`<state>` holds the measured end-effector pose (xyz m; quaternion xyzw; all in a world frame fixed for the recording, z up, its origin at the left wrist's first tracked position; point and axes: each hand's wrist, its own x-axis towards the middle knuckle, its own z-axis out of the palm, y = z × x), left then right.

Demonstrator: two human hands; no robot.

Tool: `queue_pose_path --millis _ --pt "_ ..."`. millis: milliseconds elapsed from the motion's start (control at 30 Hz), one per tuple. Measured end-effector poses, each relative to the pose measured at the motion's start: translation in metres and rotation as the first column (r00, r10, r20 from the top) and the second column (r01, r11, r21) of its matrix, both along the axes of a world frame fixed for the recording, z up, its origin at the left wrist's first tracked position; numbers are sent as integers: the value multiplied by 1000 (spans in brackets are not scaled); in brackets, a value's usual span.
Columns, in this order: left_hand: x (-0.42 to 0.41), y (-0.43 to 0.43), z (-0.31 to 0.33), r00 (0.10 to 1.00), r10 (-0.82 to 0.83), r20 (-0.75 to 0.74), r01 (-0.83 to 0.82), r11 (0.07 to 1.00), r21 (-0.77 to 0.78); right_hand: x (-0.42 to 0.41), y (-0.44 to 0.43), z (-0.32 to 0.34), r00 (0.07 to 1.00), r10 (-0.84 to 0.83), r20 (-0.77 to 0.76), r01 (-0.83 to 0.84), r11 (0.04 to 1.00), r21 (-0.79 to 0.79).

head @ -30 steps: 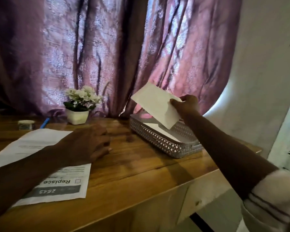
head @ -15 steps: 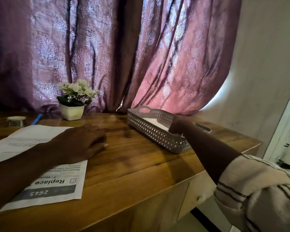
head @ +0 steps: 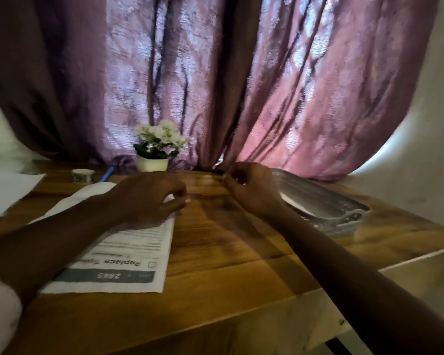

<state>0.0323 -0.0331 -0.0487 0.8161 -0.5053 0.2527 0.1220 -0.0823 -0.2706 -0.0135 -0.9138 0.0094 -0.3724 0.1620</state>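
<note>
The left hand (head: 149, 197) is resting loose-fingered on the printed form (head: 128, 252), lying left on the wooden desk (head: 228, 254), gripping nothing. The right hand (head: 251, 188) is hovering empty (fingers loosely curled) beside the perforated basket (head: 338, 213). Lifting the form one-handed is probably risking a crease.

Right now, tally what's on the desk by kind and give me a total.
Baskets: 1
Paper sheets: 3 (printed form, plain sheet at the left edge, sheet in the basket)
Flower pots: 1
Pens: 1
Small round tubs: 1
Total: 7
</note>
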Motion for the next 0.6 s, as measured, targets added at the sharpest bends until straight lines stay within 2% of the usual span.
queue_pose_path --millis 100,233,367,433,500,600 --pt "15 28 17 986 166 -33 -165 986 27 31 51 -16 936 280 -212 -281 959 26" --pt "28 56 22 948 306 -86 -298 950 90 72 97 -26 852 294 -433 -344 938 -40" --pt "41 71 19 895 435 -94 -411 890 198 93 111 -47 790 353 -502 -467 876 -119" --pt "43 73 19 879 467 -101 -439 872 216 98 104 -48 811 265 -521 -416 888 -196" --pt "41 73 21 863 489 -129 -459 864 205 101 93 -44 863 116 -492 -289 912 -292" --pt "37 76 22 826 543 -150 -510 834 210 93 79 -32 874 -16 -485 -201 898 -392"
